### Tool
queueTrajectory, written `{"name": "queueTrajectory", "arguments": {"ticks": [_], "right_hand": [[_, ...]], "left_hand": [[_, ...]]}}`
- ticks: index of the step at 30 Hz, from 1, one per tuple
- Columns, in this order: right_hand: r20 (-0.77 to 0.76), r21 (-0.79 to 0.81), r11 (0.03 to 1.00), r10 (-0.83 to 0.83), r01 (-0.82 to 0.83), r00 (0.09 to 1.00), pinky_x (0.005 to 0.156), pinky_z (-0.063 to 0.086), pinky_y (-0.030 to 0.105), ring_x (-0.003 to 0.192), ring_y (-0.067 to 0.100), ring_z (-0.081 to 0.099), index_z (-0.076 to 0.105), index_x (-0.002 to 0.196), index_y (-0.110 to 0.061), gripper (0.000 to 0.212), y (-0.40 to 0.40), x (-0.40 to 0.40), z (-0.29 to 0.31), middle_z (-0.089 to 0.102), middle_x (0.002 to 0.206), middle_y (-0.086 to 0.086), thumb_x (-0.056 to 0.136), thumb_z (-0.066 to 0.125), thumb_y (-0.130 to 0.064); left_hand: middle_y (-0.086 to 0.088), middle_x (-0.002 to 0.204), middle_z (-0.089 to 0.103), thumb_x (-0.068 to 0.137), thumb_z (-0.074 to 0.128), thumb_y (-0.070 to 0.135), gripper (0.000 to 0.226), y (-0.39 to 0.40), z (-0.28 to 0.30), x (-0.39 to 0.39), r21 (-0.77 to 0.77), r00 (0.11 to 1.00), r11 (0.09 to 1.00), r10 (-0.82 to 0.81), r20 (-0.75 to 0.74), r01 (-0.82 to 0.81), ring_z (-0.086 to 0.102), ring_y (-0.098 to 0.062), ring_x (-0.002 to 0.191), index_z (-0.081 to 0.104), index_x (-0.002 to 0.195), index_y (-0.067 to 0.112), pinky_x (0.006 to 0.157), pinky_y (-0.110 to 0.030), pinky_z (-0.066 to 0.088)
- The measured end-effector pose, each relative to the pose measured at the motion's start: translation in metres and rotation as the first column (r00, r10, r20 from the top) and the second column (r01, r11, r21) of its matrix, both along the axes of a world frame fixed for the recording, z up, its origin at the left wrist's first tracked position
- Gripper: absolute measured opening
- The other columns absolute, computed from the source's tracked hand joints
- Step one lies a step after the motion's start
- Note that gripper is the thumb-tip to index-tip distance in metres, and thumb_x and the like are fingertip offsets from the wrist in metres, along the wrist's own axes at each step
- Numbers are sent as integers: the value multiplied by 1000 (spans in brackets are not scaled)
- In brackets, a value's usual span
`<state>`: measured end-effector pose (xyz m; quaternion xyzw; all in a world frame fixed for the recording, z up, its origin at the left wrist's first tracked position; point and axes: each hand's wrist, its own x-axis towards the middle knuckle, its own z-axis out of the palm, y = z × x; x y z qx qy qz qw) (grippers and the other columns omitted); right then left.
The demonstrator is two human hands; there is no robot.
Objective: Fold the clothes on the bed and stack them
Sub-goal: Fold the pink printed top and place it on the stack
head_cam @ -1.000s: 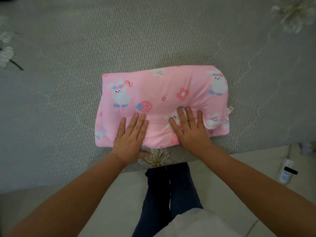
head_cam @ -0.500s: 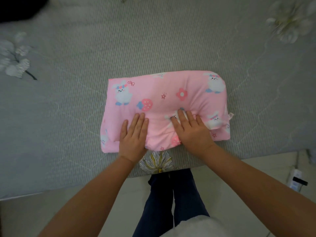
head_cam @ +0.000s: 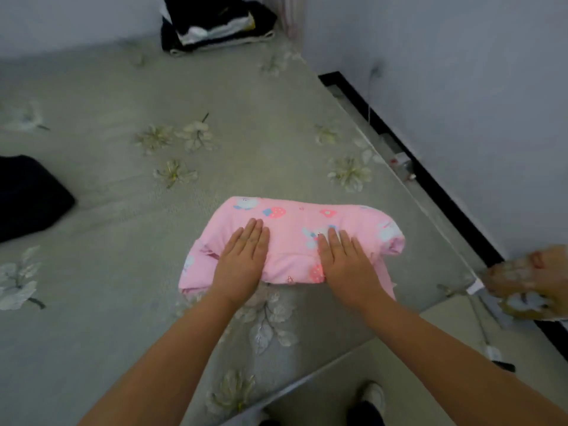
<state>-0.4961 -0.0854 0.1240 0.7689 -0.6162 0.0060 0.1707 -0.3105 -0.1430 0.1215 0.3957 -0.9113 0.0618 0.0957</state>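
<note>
A folded pink garment printed with bunnies and strawberries lies on the grey flowered bed, close to its near edge. My left hand rests flat on the garment's left half, fingers straight and together. My right hand lies flat on its right half in the same way. Neither hand grips the cloth. A stack of folded dark and white clothes sits at the far end of the bed against the wall.
A dark garment lies at the bed's left edge of view. A black strip runs along the wall on the right. A brown patterned bag sits at far right. My feet stand on the pale floor below.
My head has lifted, so the view now takes in the far bed, the wall and the folded stack. Both hands stay pressed flat on the pink garment, fingers now straighter.
</note>
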Motion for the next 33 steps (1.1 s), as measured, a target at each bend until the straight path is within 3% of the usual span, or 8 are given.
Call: {"name": "queueTrajectory", "arguments": {"ticks": [5, 7, 9, 11, 20, 23, 30, 33], "right_hand": [[-33, -126, 977, -180, 174, 983, 68, 56, 41, 83, 34, 69, 73, 87, 1, 41, 11, -115, 76, 71, 91, 21, 68, 37, -6], [-53, -173, 958, -242, 230, 969, 71, 56, 41, 84, 35, 69, 72, 87, 3, 38, 23, -171, 102, 70, 91, 22, 65, 42, -3], [-63, -214, 936, -298, 279, 953, 72, 56, 40, 84, 34, 69, 72, 86, 5, 45, 38, -231, 124, 70, 90, 22, 65, 33, 0], [-78, -244, 920, -335, 308, 939, 73, 56, 41, 85, 35, 68, 71, 87, 6, 50, 53, -290, 144, 70, 91, 23, 64, 27, 1], [-89, -320, 830, -506, 457, 858, 73, 57, 37, 87, 29, 69, 73, 86, 0, 54, 109, -496, 227, 72, 90, 17, 63, 25, 0], [-67, -327, 796, -557, 509, 828, 73, 57, 33, 86, 26, 70, 75, 86, -5, 45, 109, -546, 248, 73, 90, 13, 62, 36, -7], [-70, -338, 765, -601, 548, 796, 71, 57, 34, 86, 27, 70, 74, 86, -3, 50, 51, -647, 296, 72, 90, 15, 61, 31, -5], [-134, -356, 796, -561, 489, 817, 73, 57, 32, 86, 25, 70, 74, 86, -4, 45, -2, -685, 317, 73, 89, 13, 58, 39, -8]], "left_hand": [[-29, 98, 66, 63, 31, 0, 48, -8, 72, -125, -147, 993, 984, -109, -37, 102, 65, -41, 88, 65, 93, -14, 64, -52, 52], [-29, 98, 66, 59, 51, -6, 39, -3, 99, -186, -193, 989, 973, -140, -50, 128, 65, -42, 89, 65, 95, -15, 65, -53, 51], [-29, 98, 66, 34, 77, -11, 61, 4, 124, -251, -218, 983, 962, -179, -45, 165, 65, -41, 88, 65, 94, -15, 65, -53, 51], [-27, 97, 67, 20, 83, -8, 75, 14, 147, -313, -264, 977, 945, -211, -42, 193, 66, -39, 88, 66, 92, -14, 66, -50, 52], [-23, 97, 68, 11, 82, -6, 81, 43, 219, -541, -390, 935, 865, -353, -26, 315, 67, -34, 89, 68, 91, -10, 66, -45, 53], [-24, 96, 68, 10, 81, -9, 81, 33, 242, -601, -432, 918, 832, -397, -22, 349, 67, -35, 88, 68, 90, -11, 67, -45, 53], [-22, 97, 69, 9, 79, -5, 81, -27, 289, -706, -508, 922, 801, -385, -32, 317, 67, -33, 89, 69, 90, -9, 65, -44, 54], [-25, 102, 66, 16, 76, -10, 80, -73, 304, -739, -495, 935, 828, -344, -81, 262, 65, -36, 94, 67, 95, -10, 72, -46, 53]]}}
